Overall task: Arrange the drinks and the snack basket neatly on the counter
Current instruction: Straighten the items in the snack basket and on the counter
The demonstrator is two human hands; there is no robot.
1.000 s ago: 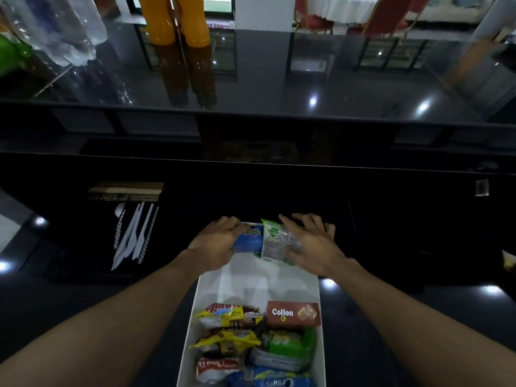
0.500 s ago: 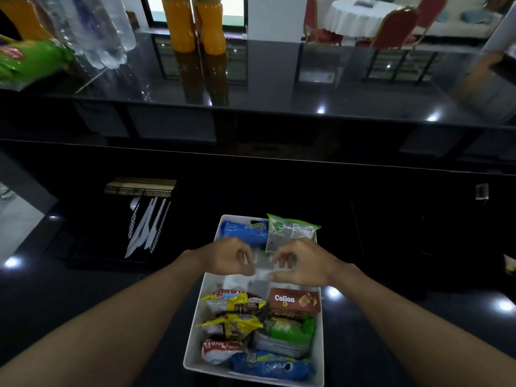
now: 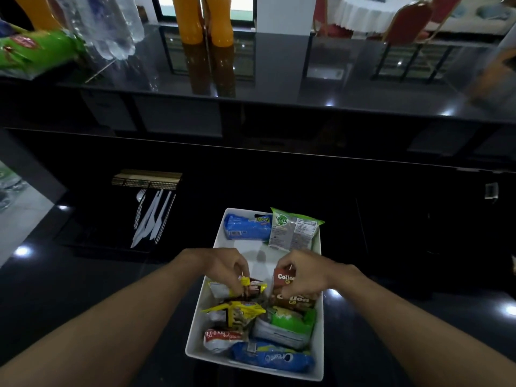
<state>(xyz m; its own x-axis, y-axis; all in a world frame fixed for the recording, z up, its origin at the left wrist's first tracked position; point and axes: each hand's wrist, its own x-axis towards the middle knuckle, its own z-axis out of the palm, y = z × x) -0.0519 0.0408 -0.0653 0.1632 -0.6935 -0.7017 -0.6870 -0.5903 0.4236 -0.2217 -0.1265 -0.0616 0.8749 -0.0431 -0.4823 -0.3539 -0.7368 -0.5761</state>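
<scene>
A white snack basket (image 3: 219, 241) sits on the dark lower counter in front of me, full of wrapped snacks. My left hand (image 3: 223, 266) pinches a yellow snack packet (image 3: 245, 286) in the basket's middle. My right hand (image 3: 303, 270) grips a red Collon box (image 3: 282, 279) beside it. A blue biscuit pack (image 3: 245, 227) and a green-topped packet (image 3: 293, 230) lie at the far end. Two orange drink bottles (image 3: 203, 19) and clear water bottles (image 3: 111, 26) stand on the upper counter at the back left.
A green bottle (image 3: 33, 53) lies on the upper counter's far left. White plastic cutlery (image 3: 152, 219) in a black holder sits left of the basket, with a wooden strip (image 3: 146, 178) behind it. Chairs and a white-clothed table stand beyond the counter.
Both hands have drawn back from the basket's far end to its middle. They let go of the blue and green packs and now hold the yellow packet and the Collon box.
</scene>
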